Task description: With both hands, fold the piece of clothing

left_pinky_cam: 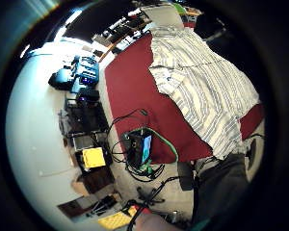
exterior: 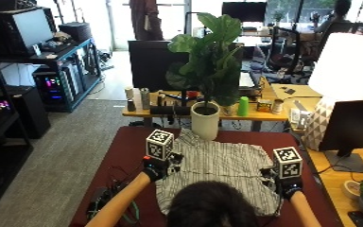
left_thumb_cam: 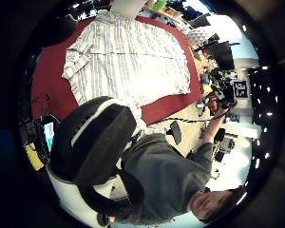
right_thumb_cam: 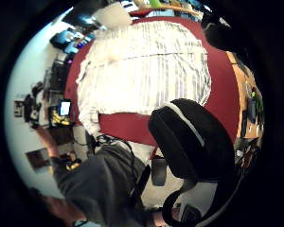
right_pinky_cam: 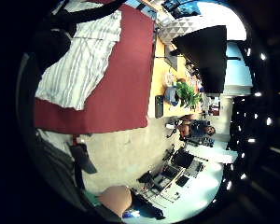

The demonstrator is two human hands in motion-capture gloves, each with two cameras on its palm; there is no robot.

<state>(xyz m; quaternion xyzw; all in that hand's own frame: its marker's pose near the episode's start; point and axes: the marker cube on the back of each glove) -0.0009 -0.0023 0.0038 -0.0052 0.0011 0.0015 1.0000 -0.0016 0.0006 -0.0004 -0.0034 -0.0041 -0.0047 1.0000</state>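
The room is an open office; grey carpet covers the floor, and a dark shelving rack with computer equipment stands along the person's left side. The work surface is a table with a dark red top; behind it, touching or just beside its far edge, stands a wooden desk loaded with bottles and small items. A second wooden surface on the person's right carries a black monitor; a white lampshade stands near it.

A large-leafed plant in a white pot sits at the far edge of the red table — just beyond the shirt's collar end.

The striped shirt lies flat and spread on the red top, centred in front of the person; the near hem is hidden behind the person's head.

The left hand is at the shirt's left edge; the right hand is at its right edge. Finger position of either hand — and any hold on the cloth — cannot be determined.
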